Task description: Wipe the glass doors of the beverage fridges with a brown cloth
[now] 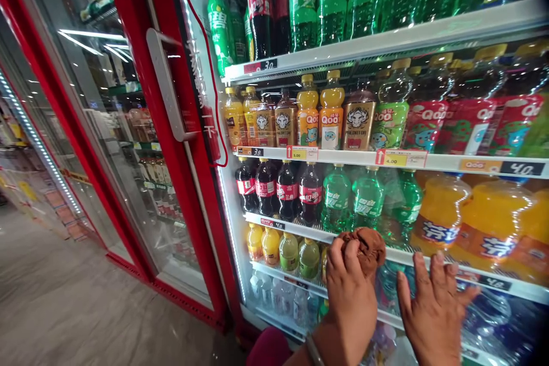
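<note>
A crumpled brown cloth (pixel 369 249) is bunched under the fingers of my left hand (pixel 351 291), in front of a white shelf edge (pixel 295 230) with soda bottles on it. A bracelet circles the left wrist. To its right, my right hand (pixel 435 303) has its fingers spread and holds nothing, near the same shelf edge below large orange soda bottles (pixel 441 211). Green bottles (pixel 368 197) stand just above the cloth. Whether either hand touches the glass or the shelf cannot be made out.
Red door frames (pixel 171 183) with a white handle (pixel 165 86) stand at the left. More shelves hold juice bottles (pixel 331 111) and large green bottles (pixel 332 0) above. Grey floor (pixel 86 309) shows at the lower left. Something magenta (pixel 269 347) is at the bottom edge.
</note>
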Demonstrator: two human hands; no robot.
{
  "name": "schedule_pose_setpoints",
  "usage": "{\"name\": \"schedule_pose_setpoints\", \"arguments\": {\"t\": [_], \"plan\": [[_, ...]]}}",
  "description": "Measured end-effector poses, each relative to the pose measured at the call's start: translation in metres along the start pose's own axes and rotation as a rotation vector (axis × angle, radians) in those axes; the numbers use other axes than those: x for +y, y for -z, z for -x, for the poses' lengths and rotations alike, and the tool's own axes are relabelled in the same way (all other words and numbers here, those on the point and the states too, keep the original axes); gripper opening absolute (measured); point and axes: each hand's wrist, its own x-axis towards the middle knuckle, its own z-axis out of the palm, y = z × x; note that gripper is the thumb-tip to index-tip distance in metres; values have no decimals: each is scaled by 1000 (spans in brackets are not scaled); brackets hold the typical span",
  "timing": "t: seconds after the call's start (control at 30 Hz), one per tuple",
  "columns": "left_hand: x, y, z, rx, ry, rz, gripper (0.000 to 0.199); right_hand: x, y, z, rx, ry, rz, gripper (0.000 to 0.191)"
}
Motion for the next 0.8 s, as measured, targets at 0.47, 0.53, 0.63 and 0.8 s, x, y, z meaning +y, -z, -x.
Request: {"name": "schedule_pose_setpoints", "arguments": {"t": [0.47, 0.53, 0.63, 0.8], "plan": [[17, -3, -10, 8, -138, 208, 52, 6, 12, -4, -187, -13, 51, 74], [13, -10, 1, -52, -186, 149, 52, 5, 14, -4, -215, -26, 37, 74], [11, -18, 20, -135, -181, 112, 55, 5, 17, -3, -250, -36, 9, 76], [25, -15, 5, -99, -153, 182, 56, 8, 17, -3, -248, -24, 11, 74]]}}
